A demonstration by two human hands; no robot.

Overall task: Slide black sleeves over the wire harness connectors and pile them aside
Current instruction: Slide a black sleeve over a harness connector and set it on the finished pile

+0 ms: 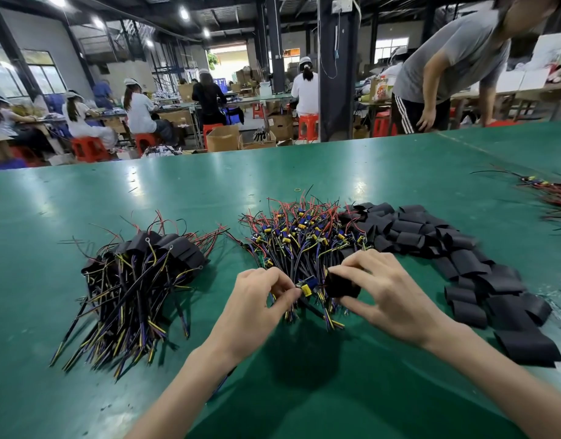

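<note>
At centre, left hand (257, 301) pinches one connector (308, 286), right hand (391, 296) one sleeve (342, 285).

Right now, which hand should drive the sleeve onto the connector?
Right. The right hand holds a black tubular sleeve in its grip, just beside the blue-and-yellow wire harness connector, which the left hand pinches. The pile of loose black sleeves also lies on the right.

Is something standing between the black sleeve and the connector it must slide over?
Nothing visible does. The right hand holds the black sleeve directly beside the connector that the left hand pinches.
</note>
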